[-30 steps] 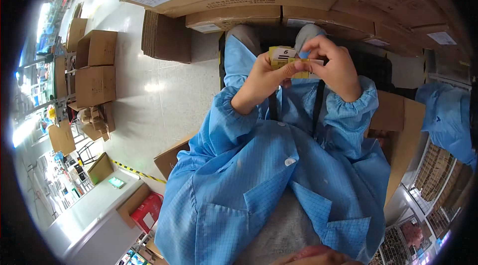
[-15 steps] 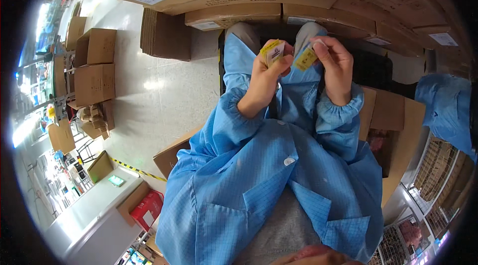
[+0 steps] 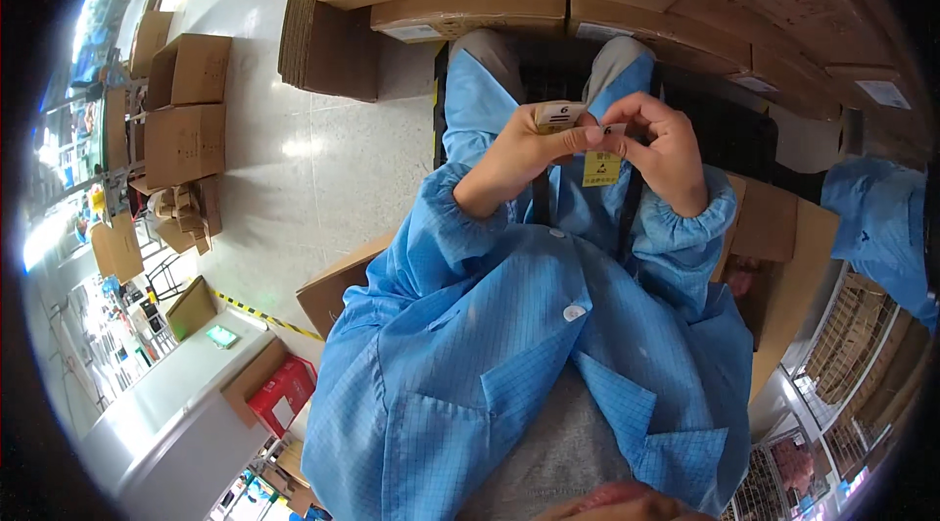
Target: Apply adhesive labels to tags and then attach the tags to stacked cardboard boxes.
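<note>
Between my two hands, above my lap, are small labels. My left hand is closed on a white-and-yellow label stack, its thumb stretched across toward the other hand. Thumb and fingers of my right hand pinch a yellow label by its white top end, and the yellow part hangs down with a dark symbol on it. The left thumb tip meets the white end of that label. Whether the hanging label is joined to the stack, I cannot tell.
Large sealed cartons stand in a row ahead of my knees. Flattened cardboard leans at their left. An open carton is beside my right side. Far left are stacked open boxes and a white table with a red box.
My hands have come together, the right moving left and slightly down. The yellow label now hangs upright between them, and the stack in my left hand has turned to show its white end.
</note>
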Action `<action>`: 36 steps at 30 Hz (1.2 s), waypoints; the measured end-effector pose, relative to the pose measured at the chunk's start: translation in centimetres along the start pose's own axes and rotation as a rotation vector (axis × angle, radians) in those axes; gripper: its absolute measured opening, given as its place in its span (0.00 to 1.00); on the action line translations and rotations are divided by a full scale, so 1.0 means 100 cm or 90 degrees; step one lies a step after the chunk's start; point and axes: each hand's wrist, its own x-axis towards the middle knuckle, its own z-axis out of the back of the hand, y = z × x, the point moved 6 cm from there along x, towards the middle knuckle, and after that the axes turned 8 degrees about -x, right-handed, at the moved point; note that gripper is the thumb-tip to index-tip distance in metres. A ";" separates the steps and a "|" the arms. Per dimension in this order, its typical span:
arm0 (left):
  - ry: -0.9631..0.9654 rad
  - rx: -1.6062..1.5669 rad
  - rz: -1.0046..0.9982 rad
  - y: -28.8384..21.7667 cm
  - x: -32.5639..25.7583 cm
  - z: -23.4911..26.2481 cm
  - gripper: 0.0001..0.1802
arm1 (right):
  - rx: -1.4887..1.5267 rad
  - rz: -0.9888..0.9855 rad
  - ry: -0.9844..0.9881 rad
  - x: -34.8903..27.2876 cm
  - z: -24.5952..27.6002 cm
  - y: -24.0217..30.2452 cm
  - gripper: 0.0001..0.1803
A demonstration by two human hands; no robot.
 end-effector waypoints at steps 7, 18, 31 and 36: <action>0.042 0.141 -0.060 -0.002 -0.003 0.013 0.08 | -0.074 -0.026 0.034 0.001 -0.009 -0.003 0.14; -0.083 0.194 -0.153 -0.010 -0.009 0.017 0.07 | 0.013 -0.012 0.011 0.003 -0.015 -0.011 0.12; -0.103 0.351 -0.098 -0.023 -0.010 0.013 0.10 | -0.011 -0.017 0.015 0.004 -0.015 -0.009 0.08; -0.140 0.405 -0.107 -0.026 -0.011 0.007 0.09 | -0.068 0.006 0.014 0.001 -0.012 0.002 0.08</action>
